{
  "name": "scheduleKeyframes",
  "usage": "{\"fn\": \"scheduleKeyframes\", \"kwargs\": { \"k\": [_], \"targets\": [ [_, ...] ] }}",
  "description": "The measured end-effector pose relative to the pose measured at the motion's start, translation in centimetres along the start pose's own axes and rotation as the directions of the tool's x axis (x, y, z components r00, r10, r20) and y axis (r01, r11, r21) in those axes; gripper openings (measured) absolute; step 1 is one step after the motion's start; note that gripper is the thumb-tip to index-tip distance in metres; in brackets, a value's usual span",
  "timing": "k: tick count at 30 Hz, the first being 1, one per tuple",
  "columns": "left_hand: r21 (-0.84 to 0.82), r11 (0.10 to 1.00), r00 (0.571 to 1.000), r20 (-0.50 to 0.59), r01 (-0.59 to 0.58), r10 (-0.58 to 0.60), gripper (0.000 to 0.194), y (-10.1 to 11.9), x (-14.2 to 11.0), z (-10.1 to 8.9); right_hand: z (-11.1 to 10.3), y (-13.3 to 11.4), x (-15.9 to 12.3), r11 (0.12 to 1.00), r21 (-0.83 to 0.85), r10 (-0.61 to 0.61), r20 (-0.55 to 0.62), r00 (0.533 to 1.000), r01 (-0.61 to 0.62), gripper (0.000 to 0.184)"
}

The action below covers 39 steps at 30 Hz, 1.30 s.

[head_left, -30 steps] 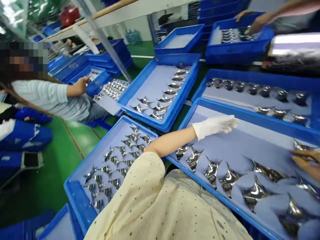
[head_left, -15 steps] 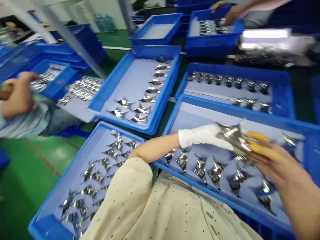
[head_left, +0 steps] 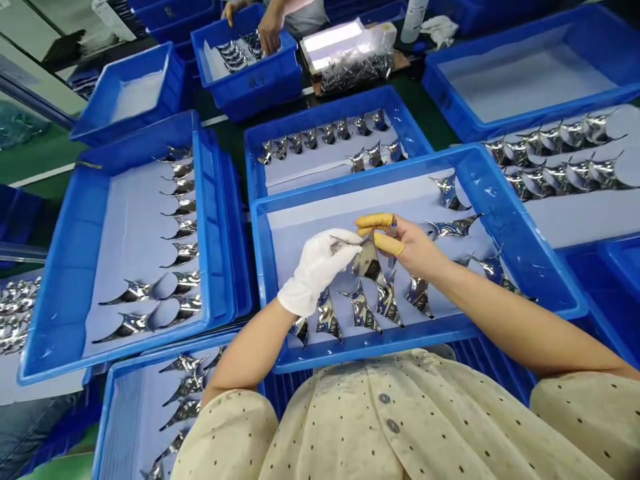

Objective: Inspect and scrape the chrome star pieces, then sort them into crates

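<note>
Above a blue tray (head_left: 283,363), my left hand (head_left: 320,267) in a white glove grips a shiny curved metal part (head_left: 369,260) with pointed corners between thumb and fingers. My right hand (head_left: 400,243), wearing yellow finger cots, pinches the same part near its upper tip. Part of its outline is hidden behind my fingers. Below it in the tray, similar metal parts (head_left: 363,310) form a row on white lining. More of these parts (head_left: 450,193) lie along the tray's right side.
A stacked tray (head_left: 37,343) of parts stands at left, and another tray (head_left: 113,400) sits low beside me. Behind the work are a tray with two rows (head_left: 253,150) and a tray (head_left: 505,110) with bare lining. A co-worker's hand (head_left: 270,30) reaches into a far bin (head_left: 255,87).
My view has swung to the right. Both hands still hold a metal part, now closer together over the tray and turned differently.
</note>
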<state>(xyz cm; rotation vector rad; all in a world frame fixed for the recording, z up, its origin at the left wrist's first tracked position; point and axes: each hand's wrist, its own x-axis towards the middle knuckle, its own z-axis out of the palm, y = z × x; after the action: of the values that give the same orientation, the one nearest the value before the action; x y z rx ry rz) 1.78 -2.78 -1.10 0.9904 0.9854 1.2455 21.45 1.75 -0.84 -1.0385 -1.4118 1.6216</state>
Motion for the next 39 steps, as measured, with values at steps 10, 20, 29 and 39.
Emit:
{"fn": "scheduleKeyframes", "kwargs": {
  "k": [10,20,29,39],
  "targets": [
    [0.012,0.992,0.989,0.078,-0.129,0.128,0.024,0.5,-0.1,-0.3,-1.5,1.0,-0.6,1.000,-0.028,-0.001,0.224,0.975,0.007,0.056],
    [-0.040,0.999,0.998,0.056,0.003,-0.001,0.057,-0.5,-1.0,0.7,-1.4,1.5,-2.0,0.700,-0.602,-0.442,0.059,0.895,0.385,0.015],
    [0.257,0.902,0.937,0.045,-0.347,0.348,0.039,-0.2,-0.7,0.9,-1.2,0.9,-0.9,0.621,-0.650,-0.435,0.181,0.882,0.439,0.030],
    [0.464,0.593,0.747,0.305,-0.658,0.591,0.063,-1.7,2.6,-2.0,-1.9,0.6,0.2,0.641,-0.492,-0.614,0.132,0.778,0.589,0.036]
  ]
}}
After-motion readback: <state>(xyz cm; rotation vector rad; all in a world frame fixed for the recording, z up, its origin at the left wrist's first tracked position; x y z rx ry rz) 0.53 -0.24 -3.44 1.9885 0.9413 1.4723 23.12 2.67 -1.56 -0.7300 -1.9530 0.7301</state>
